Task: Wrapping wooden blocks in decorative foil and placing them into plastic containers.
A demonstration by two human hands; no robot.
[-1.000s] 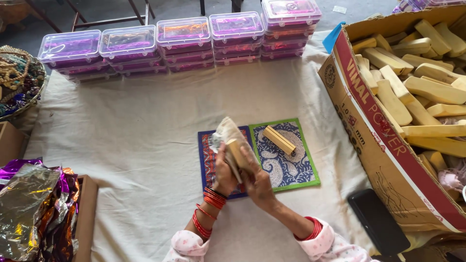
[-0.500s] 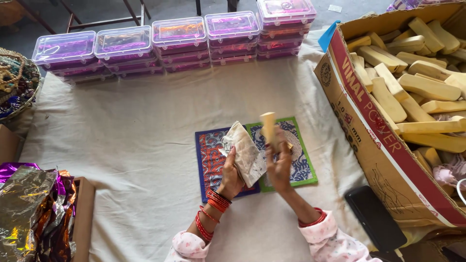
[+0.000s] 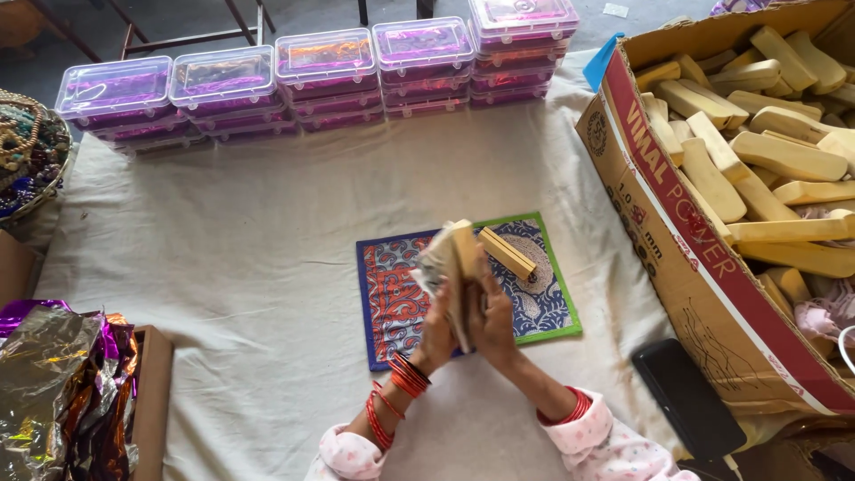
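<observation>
My left hand point(image 3: 436, 334) holds a crumpled pale cloth point(image 3: 434, 261) and my right hand point(image 3: 492, 316) holds a light wooden block point(image 3: 465, 258). The two are pressed together, upright, above two patterned cards. The left card point(image 3: 389, 294) is blue with red print. The right card point(image 3: 541, 298) has a green border and blue paisley. A second wooden block point(image 3: 508, 254) lies on the green-bordered card, just beyond my fingers. Red bangles ring both wrists.
A large cardboard box point(image 3: 677, 240) full of wooden blocks stands at the right. Stacks of clear plastic boxes point(image 3: 329, 67) with purple contents line the far edge. A black phone point(image 3: 688, 401) lies near right. Crumpled foil point(image 3: 53, 383) and a bowl of beads point(image 3: 27, 151) are at left.
My hands first parted, the right one lifting the block away from the cloth. Now they have come back together, block against cloth.
</observation>
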